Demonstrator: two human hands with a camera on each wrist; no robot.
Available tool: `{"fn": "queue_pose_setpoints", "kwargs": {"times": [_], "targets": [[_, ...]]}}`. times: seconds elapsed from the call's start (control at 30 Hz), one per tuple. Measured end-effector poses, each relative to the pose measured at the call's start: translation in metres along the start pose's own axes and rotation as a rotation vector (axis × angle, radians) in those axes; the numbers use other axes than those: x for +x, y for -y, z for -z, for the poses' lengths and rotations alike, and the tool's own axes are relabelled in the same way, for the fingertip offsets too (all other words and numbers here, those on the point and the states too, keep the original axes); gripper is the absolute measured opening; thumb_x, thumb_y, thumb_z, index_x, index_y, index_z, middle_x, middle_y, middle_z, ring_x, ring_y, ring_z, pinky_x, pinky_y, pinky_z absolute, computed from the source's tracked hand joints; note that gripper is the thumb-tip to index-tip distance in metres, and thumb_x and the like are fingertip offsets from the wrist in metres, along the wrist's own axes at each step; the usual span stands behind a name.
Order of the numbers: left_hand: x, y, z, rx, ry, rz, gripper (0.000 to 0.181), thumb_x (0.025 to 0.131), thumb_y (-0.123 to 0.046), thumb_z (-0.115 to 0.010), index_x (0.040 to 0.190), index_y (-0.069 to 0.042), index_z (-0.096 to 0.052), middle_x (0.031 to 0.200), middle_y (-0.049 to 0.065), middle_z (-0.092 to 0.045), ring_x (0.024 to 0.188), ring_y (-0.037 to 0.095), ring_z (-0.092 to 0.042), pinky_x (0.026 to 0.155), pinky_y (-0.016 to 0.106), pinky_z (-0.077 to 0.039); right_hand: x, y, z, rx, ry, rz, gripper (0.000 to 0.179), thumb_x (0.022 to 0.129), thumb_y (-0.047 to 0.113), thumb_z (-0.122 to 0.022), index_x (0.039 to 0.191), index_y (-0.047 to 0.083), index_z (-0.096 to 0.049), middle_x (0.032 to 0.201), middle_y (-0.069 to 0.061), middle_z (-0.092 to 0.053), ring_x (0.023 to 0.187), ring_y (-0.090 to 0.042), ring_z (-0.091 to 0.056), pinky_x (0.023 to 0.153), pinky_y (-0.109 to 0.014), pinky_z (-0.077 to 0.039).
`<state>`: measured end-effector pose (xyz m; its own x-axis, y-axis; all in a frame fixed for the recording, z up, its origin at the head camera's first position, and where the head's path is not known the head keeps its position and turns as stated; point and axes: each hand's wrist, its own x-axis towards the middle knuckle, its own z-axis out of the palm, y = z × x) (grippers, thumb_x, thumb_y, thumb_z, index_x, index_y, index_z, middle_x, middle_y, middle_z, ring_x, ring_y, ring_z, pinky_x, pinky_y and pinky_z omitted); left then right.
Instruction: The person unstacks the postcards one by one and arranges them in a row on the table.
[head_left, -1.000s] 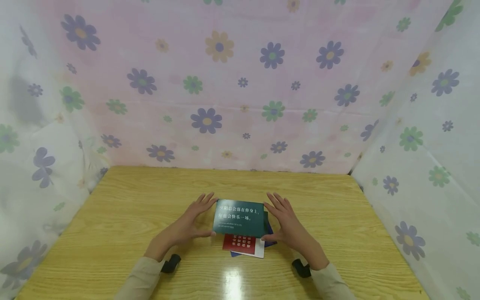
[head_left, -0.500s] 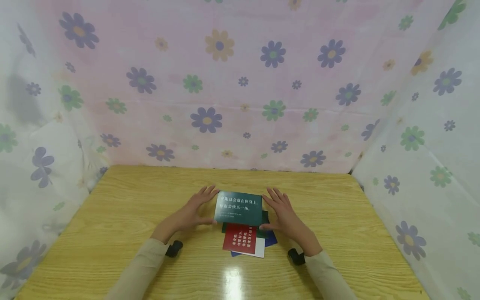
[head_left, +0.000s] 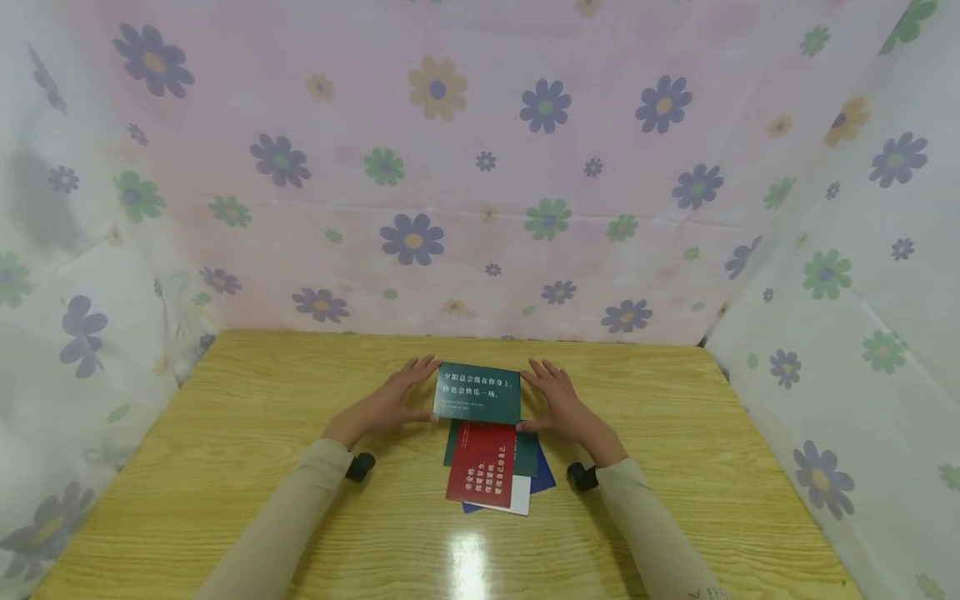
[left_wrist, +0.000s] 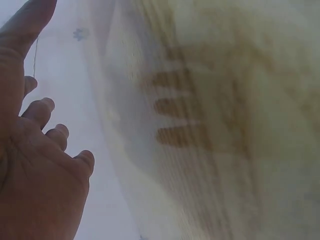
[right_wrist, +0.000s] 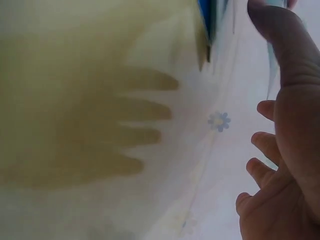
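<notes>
Shift of the lettered green card (head_left: 478, 393): farther toward the back of the table (head_left: 210, 467) than half a second ago.
Pile: shows more of the red card (head_left: 480, 475) and the lower green card (head_left: 527, 462) than then.
Meaning: reads as a sliding or carrying away from the pile, probably unfinished, with no release yet.
Left hand (head_left: 386, 402): holds the left edge between thumb and outstretched forefinger, with the other fingers spread apart.
Right hand (head_left: 566, 408): holds the right edge the same way, thumb at the near corner, fingers fanned toward the far one.
Green card's place: between the two hands, at the pile's far end, partly hiding the red card; raised or touching, cannot tell.
Under the red card: a white card (head_left: 521, 497) and a blue card (head_left: 543, 473), fanned askew.
Tabletop: yellowish wood grain, with a bright glare (head_left: 468, 567) at the near side.
Near the wrists: black pieces, left (head_left: 361, 467) and right (head_left: 582, 477), beside beige sleeves (head_left: 281, 521).
Room: closed in by a pink flowered backdrop (head_left: 330, 192) and paler flowered side sheets (head_left: 817, 367).
</notes>
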<state>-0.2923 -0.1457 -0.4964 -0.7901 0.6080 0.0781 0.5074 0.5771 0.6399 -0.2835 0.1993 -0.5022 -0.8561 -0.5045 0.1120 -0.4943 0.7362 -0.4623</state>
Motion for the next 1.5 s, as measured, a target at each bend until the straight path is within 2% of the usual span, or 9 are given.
{"fn": "queue_pose_setpoints", "kwargs": {"times": [0.3, 0.6, 0.83, 1.0, 1.27, 1.37, 1.5], "targets": [[0.021, 0.014, 0.008, -0.009, 0.046, 0.080, 0.094, 0.091, -0.028, -0.078, 0.161, -0.002, -0.021, 0.168, 0.025, -0.012, 0.152, 0.054, -0.005, 0.120, 0.071, -0.012, 0.026, -0.006, 0.013, -0.024, 0.078, -0.015, 0.092, 0.083, 0.031, -0.086, 0.154, -0.002, -0.038, 0.162, -0.031, -0.026, 0.151, -0.053, -0.018, 0.120, -0.072, -0.013], [0.041, 0.019, 0.013, -0.013, 0.095, 0.175, 0.095, 0.094, -0.032, -0.075, 0.163, -0.004, -0.016, 0.169, 0.022, -0.008, 0.153, 0.051, -0.001, 0.120, 0.071, -0.011, 0.051, -0.021, 0.023, -0.057, 0.170, -0.042, 0.091, 0.087, 0.032, -0.083, 0.157, 0.000, -0.034, 0.164, -0.029, -0.023, 0.151, -0.052, -0.017, 0.121, -0.070, -0.013], [0.054, 0.027, 0.015, -0.019, 0.119, 0.260, 0.097, 0.094, -0.035, -0.074, 0.165, -0.011, -0.012, 0.171, 0.016, -0.003, 0.155, 0.046, 0.000, 0.123, 0.065, -0.010, 0.065, -0.032, 0.023, -0.057, 0.205, -0.057, 0.092, 0.092, 0.032, -0.077, 0.161, 0.004, -0.025, 0.167, -0.025, -0.017, 0.153, -0.050, -0.012, 0.123, -0.067, -0.010], [0.059, 0.030, 0.017, -0.009, 0.142, 0.276, 0.096, 0.095, -0.035, -0.073, 0.164, -0.011, -0.012, 0.171, 0.017, -0.002, 0.155, 0.046, -0.001, 0.124, 0.065, -0.011, 0.071, -0.033, 0.025, -0.045, 0.243, -0.062, 0.091, 0.093, 0.032, -0.076, 0.161, 0.003, -0.024, 0.167, -0.025, -0.016, 0.153, -0.050, -0.011, 0.123, -0.067, -0.013], [0.058, 0.026, 0.016, 0.086, 0.207, 0.328, 0.088, 0.097, -0.043, -0.067, 0.164, -0.015, -0.018, 0.172, 0.011, 0.000, 0.156, 0.045, 0.001, 0.121, 0.071, -0.007, 0.072, -0.030, 0.023, -0.014, 0.350, -0.128, 0.087, 0.097, 0.032, -0.071, 0.163, 0.006, -0.021, 0.170, -0.022, -0.007, 0.156, -0.043, -0.005, 0.124, -0.063, -0.018], [0.058, 0.027, 0.015, 0.098, 0.216, 0.328, 0.088, 0.097, -0.044, -0.066, 0.164, -0.015, -0.017, 0.172, 0.010, 0.002, 0.157, 0.041, 0.003, 0.124, 0.067, -0.005, 0.072, -0.027, 0.024, -0.020, 0.360, -0.148, 0.086, 0.097, 0.031, -0.071, 0.163, 0.007, -0.020, 0.170, -0.021, -0.006, 0.156, -0.043, -0.003, 0.124, -0.063, -0.017], [0.057, 0.028, 0.015, 0.107, 0.234, 0.292, 0.089, 0.099, -0.047, -0.061, 0.164, -0.011, -0.013, 0.172, 0.014, 0.004, 0.157, 0.041, 0.006, 0.125, 0.062, -0.001, 0.074, -0.025, 0.024, -0.048, 0.373, -0.161, 0.086, 0.098, 0.032, -0.070, 0.163, 0.008, -0.019, 0.170, -0.021, -0.006, 0.156, -0.043, -0.003, 0.124, -0.063, -0.017]]}}
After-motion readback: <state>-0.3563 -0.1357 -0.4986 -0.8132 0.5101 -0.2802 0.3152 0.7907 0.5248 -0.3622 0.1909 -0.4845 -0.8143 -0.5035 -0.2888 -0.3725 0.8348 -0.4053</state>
